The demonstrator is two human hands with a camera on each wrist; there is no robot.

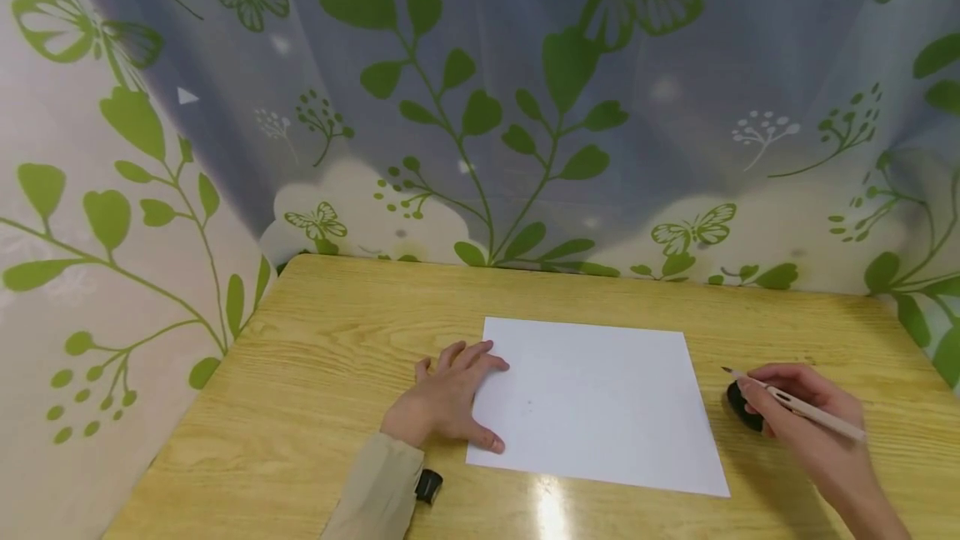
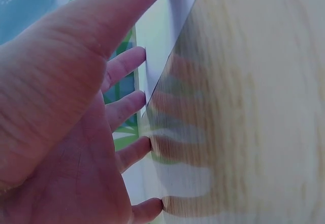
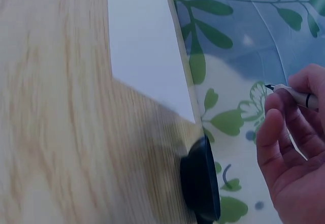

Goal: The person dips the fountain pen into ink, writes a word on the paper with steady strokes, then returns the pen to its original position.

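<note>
A blank white sheet of paper (image 1: pixel 600 407) lies on the wooden table. My left hand (image 1: pixel 450 394) rests at its left edge, fingers spread, with thumb and forefinger on the paper; the left wrist view shows the fingertips (image 2: pixel 134 101) near the sheet's edge. To the right of the sheet, my right hand (image 1: pixel 810 415) holds a slim white pen (image 1: pixel 817 415) with a dark pointed tip, which points left toward the paper. A rounded black object (image 1: pixel 741 407) sits under that hand's fingers in the head view, partly hidden; the right wrist view shows this black object (image 3: pixel 200 181) beside a paper corner.
The wood-grain table (image 1: pixel 322 340) meets a curtain (image 1: pixel 480 107) with green leaves and butterflies along its back edge. More of this printed fabric (image 1: pixel 127 273) hangs at the left. A small black piece (image 1: pixel 429 486) is at the left sleeve's cuff.
</note>
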